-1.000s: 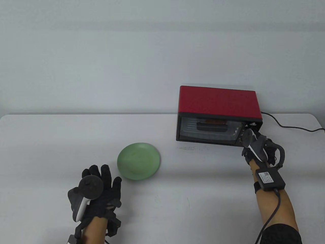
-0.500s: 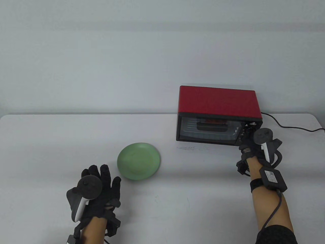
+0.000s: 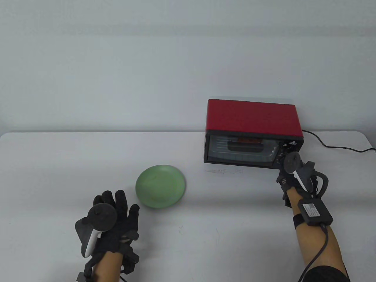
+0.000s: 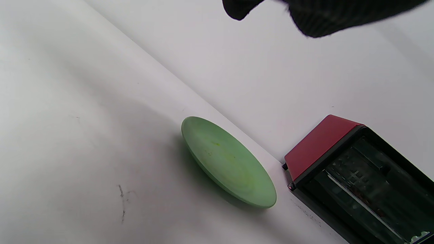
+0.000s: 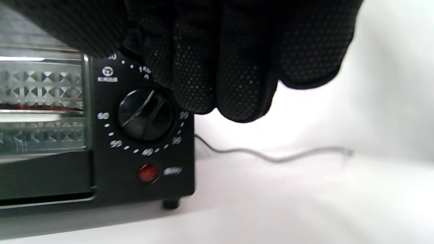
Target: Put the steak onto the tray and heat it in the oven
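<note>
One red toaster oven (image 3: 254, 133), door closed, right rear worktop (image 3: 58, 164); timer dial (image 5: 145, 114) numbered 20–60. Right hand (image 3: 293, 173) at controls, grip state unclear. Left hand (image 3: 116, 223) relaxed, near green plate (image 3: 160, 186). Steak indiscernible.

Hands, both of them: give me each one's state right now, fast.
Left hand: open, fingers straight, flat on the table, holding nothing.
Right hand: at the oven's control panel, fingers above the timer knob; a grip cannot be told.
</note>
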